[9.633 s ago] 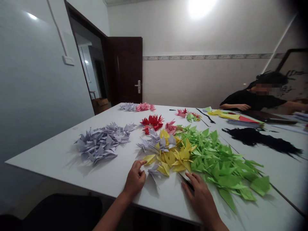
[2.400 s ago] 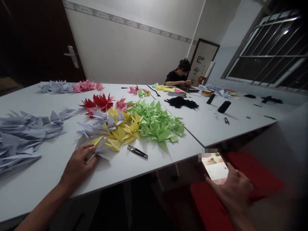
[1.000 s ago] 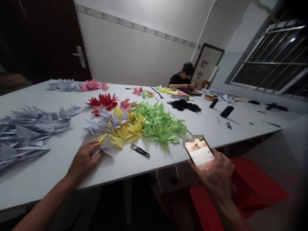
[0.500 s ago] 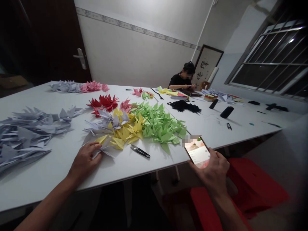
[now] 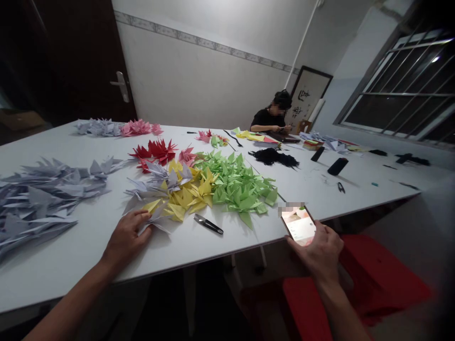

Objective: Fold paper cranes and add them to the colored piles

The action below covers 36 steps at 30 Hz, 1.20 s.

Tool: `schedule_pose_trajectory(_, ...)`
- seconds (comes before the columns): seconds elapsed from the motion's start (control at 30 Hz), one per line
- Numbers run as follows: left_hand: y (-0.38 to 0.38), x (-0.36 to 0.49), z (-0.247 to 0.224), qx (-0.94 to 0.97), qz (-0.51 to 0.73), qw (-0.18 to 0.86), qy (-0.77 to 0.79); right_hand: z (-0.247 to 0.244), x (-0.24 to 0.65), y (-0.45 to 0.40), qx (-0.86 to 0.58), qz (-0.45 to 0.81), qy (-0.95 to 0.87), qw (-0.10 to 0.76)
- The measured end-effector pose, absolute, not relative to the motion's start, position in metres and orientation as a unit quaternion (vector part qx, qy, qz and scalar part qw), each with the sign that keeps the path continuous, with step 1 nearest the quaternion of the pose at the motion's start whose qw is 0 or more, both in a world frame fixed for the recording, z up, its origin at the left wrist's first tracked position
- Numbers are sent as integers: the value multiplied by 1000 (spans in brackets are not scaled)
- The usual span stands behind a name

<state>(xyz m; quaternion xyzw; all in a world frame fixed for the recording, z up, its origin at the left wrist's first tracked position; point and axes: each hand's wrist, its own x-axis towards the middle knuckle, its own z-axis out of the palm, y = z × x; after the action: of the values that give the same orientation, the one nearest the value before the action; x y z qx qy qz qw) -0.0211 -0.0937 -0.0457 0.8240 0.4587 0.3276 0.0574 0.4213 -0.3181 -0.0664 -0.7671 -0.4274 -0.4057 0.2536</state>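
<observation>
A lit smartphone (image 5: 298,225) is gripped in my right hand (image 5: 322,246), held at the front edge of the table with the thumb along its lower side. My left hand (image 5: 128,237) rests on the tabletop, its fingers and thumb closed on a white folded paper crane (image 5: 158,220); the exact grip is partly hidden. Yellow paper cranes (image 5: 188,194) and light green ones (image 5: 238,184) are heaped just beyond. Between my hands lie small thread snips (image 5: 209,224), near the green heap.
Grey-white cranes (image 5: 42,194) spread at the left, red ones (image 5: 156,152) farther back. Black thread (image 5: 273,157) and dark cylinders (image 5: 337,166) lie on the right of the white table (image 5: 170,258). A co-worker (image 5: 272,116) sits at the far side. Red stools (image 5: 380,270) stand at lower right.
My right hand and the smartphone have shifted slightly to the right. My left hand stays in the same place, and the paper heaps look the same.
</observation>
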Motion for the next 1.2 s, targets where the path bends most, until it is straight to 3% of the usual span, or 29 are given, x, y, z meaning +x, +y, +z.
schedule_pose_trajectory(1.2,-93,-21,-45,819,328,81,464,-67,450,-342,-799,-409,-361,254)
